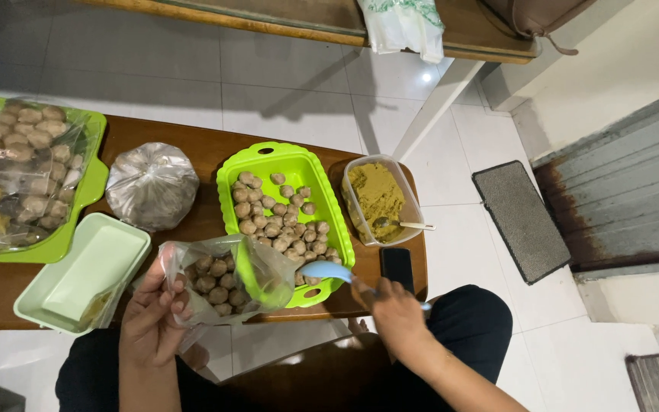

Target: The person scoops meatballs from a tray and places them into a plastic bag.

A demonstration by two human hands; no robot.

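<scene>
Both forearms bare, no sleeves; left hand (pixel 150 320) and right hand (pixel 394 314) ungloved. Dark trousers (pixel 474 324).

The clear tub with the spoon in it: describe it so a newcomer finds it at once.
On the brown wooden table, go to its right end, beside the bright green tray of meatballs. The clear tub stands there, the only container holding yellowish-brown paste, with a spoon resting in it.

Wooden table (pixel 192 145) with green trays (pixel 299 164)
</scene>
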